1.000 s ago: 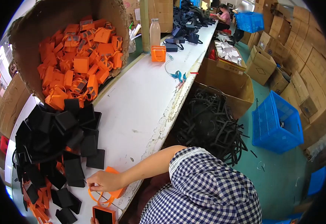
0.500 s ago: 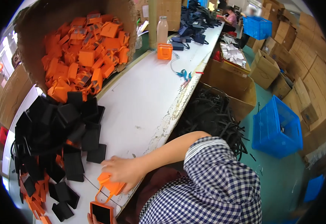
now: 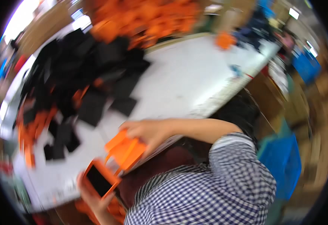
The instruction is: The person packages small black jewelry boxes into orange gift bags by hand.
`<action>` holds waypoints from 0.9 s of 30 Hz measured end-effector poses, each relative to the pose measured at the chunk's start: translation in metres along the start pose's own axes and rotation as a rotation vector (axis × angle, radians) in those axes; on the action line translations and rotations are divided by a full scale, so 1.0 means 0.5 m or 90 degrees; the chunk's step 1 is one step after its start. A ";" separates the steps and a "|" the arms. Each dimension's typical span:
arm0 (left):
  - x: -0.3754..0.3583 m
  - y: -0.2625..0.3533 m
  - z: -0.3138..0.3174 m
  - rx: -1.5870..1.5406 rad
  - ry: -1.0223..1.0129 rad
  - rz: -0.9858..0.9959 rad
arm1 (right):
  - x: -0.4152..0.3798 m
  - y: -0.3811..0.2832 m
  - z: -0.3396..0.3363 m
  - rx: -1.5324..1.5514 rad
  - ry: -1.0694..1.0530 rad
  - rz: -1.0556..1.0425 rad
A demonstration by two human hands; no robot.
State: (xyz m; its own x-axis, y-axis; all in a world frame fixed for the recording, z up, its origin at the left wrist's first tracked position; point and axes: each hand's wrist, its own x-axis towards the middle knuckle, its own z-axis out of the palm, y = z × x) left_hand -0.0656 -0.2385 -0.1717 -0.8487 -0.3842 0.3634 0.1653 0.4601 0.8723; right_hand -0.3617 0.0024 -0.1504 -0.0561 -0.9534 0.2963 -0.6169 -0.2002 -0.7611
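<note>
My left hand [image 3: 91,194] is closed around an orange box frame with a black inside [image 3: 98,180], tilted over the table's front edge. My right hand [image 3: 149,133] grips a folded orange box [image 3: 128,150] from above, fingers bent over its top. An orange strap loops from that box down towards the black-lined frame, and the two pieces nearly meet at a corner. Black flat squares [image 3: 91,108] lie on the white table [image 3: 171,80] just beyond my hands. Motion blurs the fine detail.
A large heap of black pieces [image 3: 74,56] covers the table's left side, with orange pieces [image 3: 30,129] under it. Behind is a big pile of orange boxes [image 3: 145,18]. To the right stands a blue crate [image 3: 282,163]. More orange pieces [image 3: 115,210] sit below the table edge.
The view has swung left and down. My hands have brought the two orange pieces closer together, and the black-lined frame has come fully into view and tilted.
</note>
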 end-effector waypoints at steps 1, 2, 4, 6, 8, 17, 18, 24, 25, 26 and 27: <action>0.010 0.036 0.027 -0.098 0.002 -0.072 | 0.005 -0.007 -0.011 0.012 -0.024 0.003; 0.024 0.058 0.021 0.028 -0.061 -0.087 | 0.016 -0.023 -0.030 0.021 -0.055 0.023; 0.056 0.084 0.018 0.165 -0.116 0.001 | 0.033 -0.045 -0.045 0.048 -0.085 0.040; 0.066 0.088 0.006 0.159 -0.134 -0.005 | 0.046 -0.039 -0.048 0.058 -0.130 0.042; 0.070 0.100 -0.001 0.176 -0.153 -0.040 | 0.053 -0.038 -0.049 0.067 -0.102 0.083; 0.048 0.062 0.033 0.007 -0.114 0.004 | 0.121 -0.100 0.021 0.043 -0.080 0.065; 0.045 0.059 0.061 -0.007 -0.122 0.041 | 0.128 -0.100 0.043 0.057 -0.098 0.030; -0.004 0.048 0.037 0.027 -0.109 -0.080 | 0.149 -0.084 0.130 0.140 -0.158 0.016; -0.019 0.071 -0.004 0.075 -0.126 -0.113 | 0.158 -0.100 0.116 0.137 -0.162 0.003; -0.030 0.113 -0.063 0.129 -0.138 -0.144 | 0.172 -0.113 0.093 0.046 -0.126 -0.026; -0.043 0.160 -0.126 0.212 -0.141 -0.223 | 0.189 -0.113 0.072 -0.040 -0.087 -0.057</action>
State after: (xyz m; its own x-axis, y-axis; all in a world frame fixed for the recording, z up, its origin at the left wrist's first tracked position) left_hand -0.0025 -0.2436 -0.0891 -0.9164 -0.3982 -0.0407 -0.2849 0.5776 0.7650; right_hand -0.3038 -0.0844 -0.1004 0.1066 -0.9549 0.2772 -0.6628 -0.2760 -0.6960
